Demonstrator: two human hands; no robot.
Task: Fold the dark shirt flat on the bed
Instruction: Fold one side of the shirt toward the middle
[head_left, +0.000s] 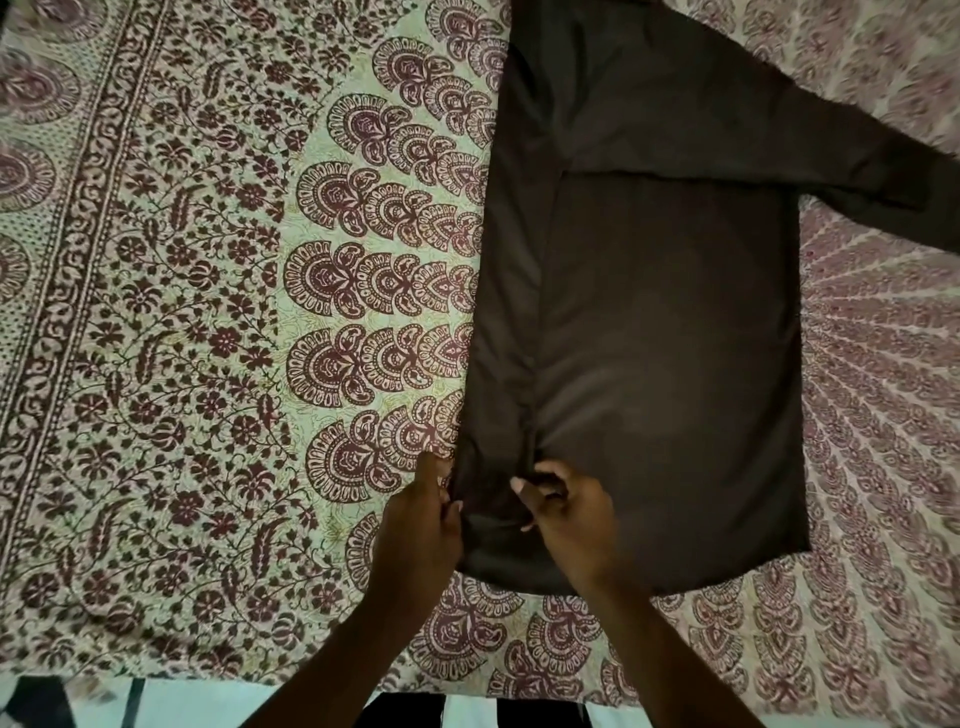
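The dark shirt (665, 322) lies spread on the bed, body running away from me, its left side folded inward as a long strip. One sleeve (857, 166) stretches out to the right. My left hand (421, 525) pinches the shirt's near left corner at the hem. Beside it, my right hand (566, 514) grips the hem fabric of the folded strip with curled fingers.
A patterned bedsheet (218, 312) in maroon and pale green covers the bed on all sides of the shirt. The bed's near edge (156, 686) runs along the bottom, with a black-and-white striped surface (467, 714) below it.
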